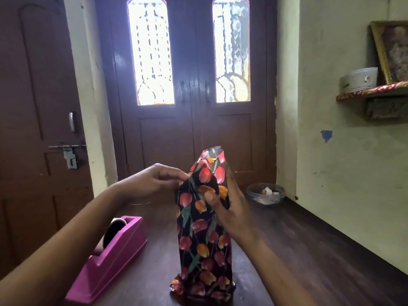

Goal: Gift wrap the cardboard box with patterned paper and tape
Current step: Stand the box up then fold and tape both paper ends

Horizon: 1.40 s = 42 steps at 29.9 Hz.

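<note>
The cardboard box, hidden inside patterned paper [204, 235], stands upright mid-worktop [309, 261]. My right hand [229, 206] closes its grip round the box's upper part, thumb pressing the paper. My left hand [152, 180] pinches a fold at the top left. I judge I am closing the top end. Next I need tape from the pink dispenser [110, 257], near left.

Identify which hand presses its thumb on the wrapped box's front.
The right hand; the left hand only pinches the patterned paper at its upper left edge.
</note>
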Motion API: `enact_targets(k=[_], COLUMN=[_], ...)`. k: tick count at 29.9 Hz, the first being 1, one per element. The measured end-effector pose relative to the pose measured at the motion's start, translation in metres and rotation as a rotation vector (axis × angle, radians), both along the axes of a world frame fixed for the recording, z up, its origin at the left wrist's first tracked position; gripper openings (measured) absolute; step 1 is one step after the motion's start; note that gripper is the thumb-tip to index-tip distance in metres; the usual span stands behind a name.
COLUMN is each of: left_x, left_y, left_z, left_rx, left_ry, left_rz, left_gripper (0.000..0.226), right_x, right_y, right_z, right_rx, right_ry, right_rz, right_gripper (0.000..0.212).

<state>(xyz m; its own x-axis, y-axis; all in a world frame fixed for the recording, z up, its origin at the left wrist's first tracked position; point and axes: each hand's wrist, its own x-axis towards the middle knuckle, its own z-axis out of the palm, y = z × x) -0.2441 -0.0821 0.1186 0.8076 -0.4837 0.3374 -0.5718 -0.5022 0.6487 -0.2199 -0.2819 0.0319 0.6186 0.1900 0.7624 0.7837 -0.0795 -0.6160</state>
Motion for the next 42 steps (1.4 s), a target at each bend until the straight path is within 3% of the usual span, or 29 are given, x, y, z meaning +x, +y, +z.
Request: enact_targets(k=[4, 8, 13, 19, 23, 24, 27, 31, 33, 36, 39, 42], left_x=[0.005, 0.006, 0.005, -0.003, -0.011, -0.011, -0.016, -0.019, -0.023, -0.027, -0.026, -0.027], left_y=[-0.002, -0.004, -0.005, -0.013, -0.031, -0.032, -0.035, -0.037, -0.035, -0.033, -0.037, -0.039], left_z=[-0.006, -0.009, -0.014, -0.011, 0.000, 0.004, 0.015, 0.019, 0.014, -0.001, -0.008, -0.003], left_rx=[-0.098, -0.066, -0.169, -0.154, -0.371, -0.345, -0.074, -0.023, -0.042, -0.192, -0.321, -0.314], left_ry=[0.042, 0.012, -0.056, -0.150, 0.094, 0.118, -0.022, -0.305, -0.412, -0.399, -0.332, -0.179], left_rz=[-0.015, -0.013, 0.036, 0.027, 0.034, 0.016, -0.021, 0.105, 0.117, 0.113, 0.132, 0.093], left_gripper=[0.028, 0.030, 0.018, 0.020, 0.029, 0.034, 0.038, 0.016, 0.013, 0.019, 0.034, 0.048], right_x=[0.006, 0.009, 0.013, 0.007, 0.006, 0.006, 0.008, 0.007, 0.005, 0.005, 0.003, 0.003], right_y=[-0.010, -0.028, -0.034, -0.032, -0.031, -0.031, -0.033, -0.033, -0.033, -0.035, -0.034, -0.034], right_z=[0.005, 0.024, 0.042, 0.044, 0.046, 0.045, 0.042, 0.041, 0.042, 0.042, 0.039, 0.036], right_rx=[-0.078, -0.312, -0.535, -0.378, -0.435, -0.455, -0.480, -0.463, -0.397, -0.358, -0.352, -0.312], right_ry=[-0.016, -0.102, -0.120, 0.030, 0.017, -0.003, -0.049, -0.041, 0.006, 0.100, 0.104, 0.126], right_rz=[0.012, 0.006, -0.023, 0.124, 0.149, 0.136, 0.083, 0.092, 0.132, 0.151, 0.151, 0.164], right_gripper=[0.079, 0.070, 0.051, 0.036, 0.039, 0.039, 0.037, 0.027, 0.038, 0.076, 0.071, 0.063])
